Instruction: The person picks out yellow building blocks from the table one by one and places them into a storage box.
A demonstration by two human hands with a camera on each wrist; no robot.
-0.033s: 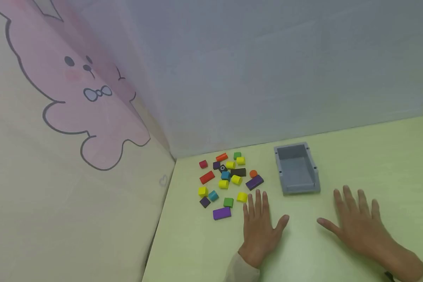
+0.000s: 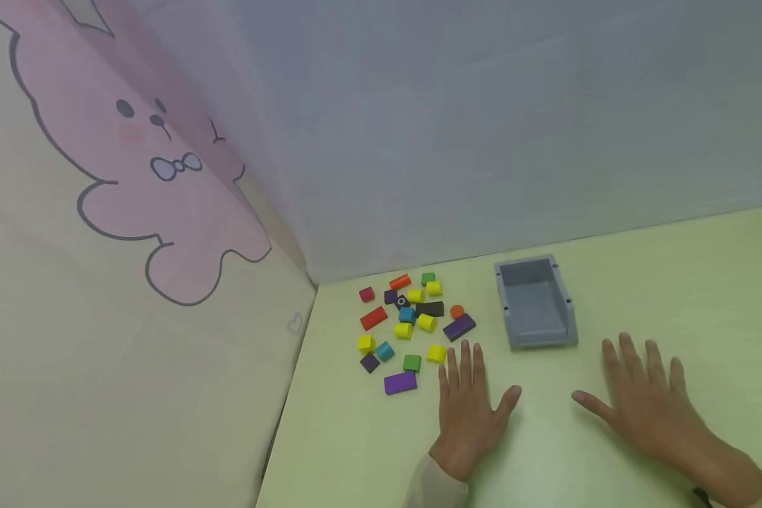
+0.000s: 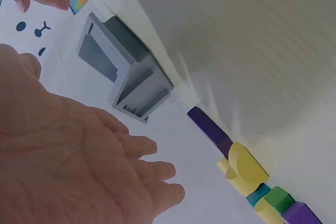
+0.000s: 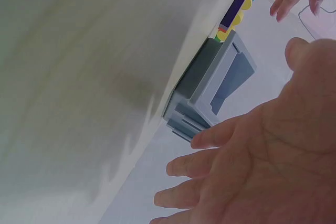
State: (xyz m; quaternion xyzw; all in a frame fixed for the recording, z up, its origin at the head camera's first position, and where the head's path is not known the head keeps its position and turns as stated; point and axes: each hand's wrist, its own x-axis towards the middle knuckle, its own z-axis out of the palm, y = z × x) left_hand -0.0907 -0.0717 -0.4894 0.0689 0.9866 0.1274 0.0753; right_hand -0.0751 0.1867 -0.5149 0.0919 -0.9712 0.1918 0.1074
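Observation:
My left hand (image 2: pixel 466 416) is held palm down over the table with its fingers straight and thumb spread. Its fingertips are nearest a yellow cylinder block (image 2: pixel 436 353), and nothing is in the hand. To the right, my right hand (image 2: pixel 650 416) hovers the same way, fingers fanned out and holding nothing. A grey plastic bin (image 2: pixel 540 336) with a low front stands beyond the space between the hands. Left of it lie several small coloured blocks, among them a purple block (image 2: pixel 400 383), a green block (image 2: pixel 412 363) and a red block (image 2: pixel 373 318). Both wrist views show bare palms raised above the tabletop.
The pale table (image 2: pixel 343 444) meets a grey-white curtain (image 2: pixel 482 141) behind the blocks and bin. On the left rises a cloth wall with a pink rabbit (image 2: pixel 127 204) printed on it. More blocks, such as a dark purple block (image 2: pixel 459 327), lie between the bin and the pile.

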